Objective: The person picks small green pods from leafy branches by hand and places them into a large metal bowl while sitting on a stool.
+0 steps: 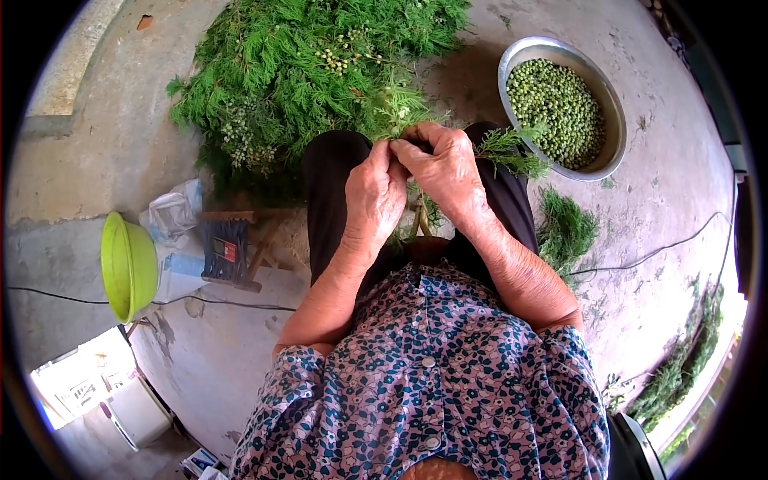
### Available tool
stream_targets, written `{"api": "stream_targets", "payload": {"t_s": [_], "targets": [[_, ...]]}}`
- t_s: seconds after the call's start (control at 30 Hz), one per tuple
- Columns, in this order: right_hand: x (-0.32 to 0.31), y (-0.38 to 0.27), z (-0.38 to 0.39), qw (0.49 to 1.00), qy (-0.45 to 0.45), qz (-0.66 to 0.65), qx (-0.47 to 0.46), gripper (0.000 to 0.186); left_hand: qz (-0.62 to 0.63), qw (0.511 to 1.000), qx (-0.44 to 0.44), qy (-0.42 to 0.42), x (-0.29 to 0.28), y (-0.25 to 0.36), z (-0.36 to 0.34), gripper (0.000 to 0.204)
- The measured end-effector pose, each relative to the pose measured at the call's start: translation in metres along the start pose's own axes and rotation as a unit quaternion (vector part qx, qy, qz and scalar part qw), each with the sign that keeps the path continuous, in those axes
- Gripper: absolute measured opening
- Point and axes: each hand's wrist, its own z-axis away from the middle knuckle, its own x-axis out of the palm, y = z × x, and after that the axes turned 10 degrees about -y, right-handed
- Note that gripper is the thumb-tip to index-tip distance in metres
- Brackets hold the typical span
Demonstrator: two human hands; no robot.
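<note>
Green feathery sprig (398,112), pinched between both hands (412,180).

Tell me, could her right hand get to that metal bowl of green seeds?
Probably yes: the metal bowl sits on the floor just beyond the right hand, with only a sprig between.

I can't see my fingertips: my left hand (374,196) and right hand (446,172) fold over the green sprig (396,120), so its stem end is hidden. Its lower stalk (419,220) vanishes behind my wrists. The green pile (304,64) runs off the top edge. Small berries in the metal bowl (612,104) blur together. The white box (88,384) at lower left washes out.
</note>
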Motion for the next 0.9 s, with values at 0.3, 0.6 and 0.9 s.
{"api": "stream_targets", "payload": {"t_s": [0.3, 0.6, 0.9], "targets": [[-0.006, 0.006, 0.005, 0.960, -0.036, -0.261, 0.097, 0.012, 0.536, 0.831, -0.125, -0.075, -0.018, 0.005, -0.003, 0.022], [-0.012, 0.015, 0.009, 0.944, -0.054, -0.306, 0.114, 0.009, 0.615, 0.770, -0.165, -0.034, -0.012, -0.012, -0.004, 0.011], [-0.015, 0.014, 0.007, 0.944, 0.016, -0.325, 0.044, 0.008, 0.632, 0.753, -0.183, 0.011, -0.015, 0.006, -0.007, 0.011]]}}
